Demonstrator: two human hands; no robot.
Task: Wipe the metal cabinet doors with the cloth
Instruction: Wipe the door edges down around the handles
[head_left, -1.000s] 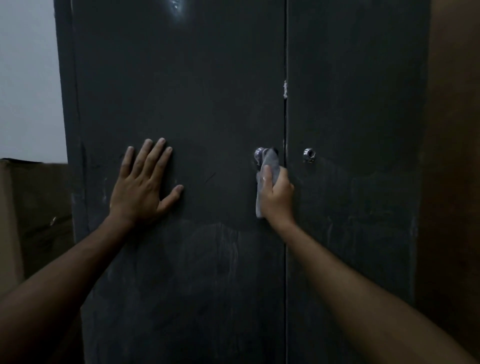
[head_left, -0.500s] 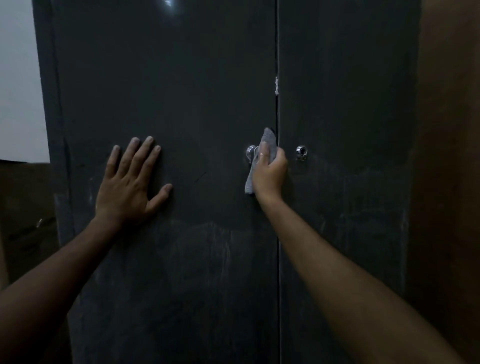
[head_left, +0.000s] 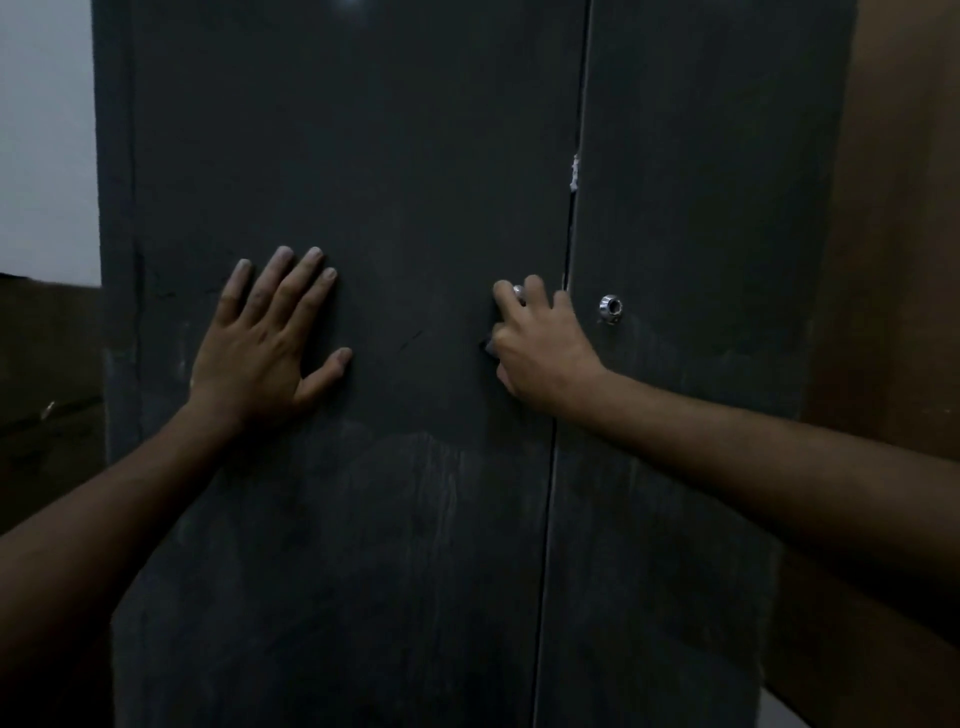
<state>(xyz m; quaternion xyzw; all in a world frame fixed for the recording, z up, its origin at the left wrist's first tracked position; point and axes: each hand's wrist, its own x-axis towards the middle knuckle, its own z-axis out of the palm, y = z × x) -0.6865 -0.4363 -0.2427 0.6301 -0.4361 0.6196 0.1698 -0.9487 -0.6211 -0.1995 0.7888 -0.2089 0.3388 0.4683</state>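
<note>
Fingers (head_left: 535, 293) of the right hand (head_left: 540, 348) curled over the left door's small chrome knob (head_left: 518, 291), bunching the nearly hidden grey cloth (head_left: 488, 347), probably to polish it. Left hand (head_left: 265, 345) lay flat, fingers spread, apparently steadying the dark grey metal left door (head_left: 363, 156).

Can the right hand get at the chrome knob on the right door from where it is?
Probably yes. The right hand sits at the left door's knob, just across the seam from the right door's knob. Nothing lies between them.
</note>
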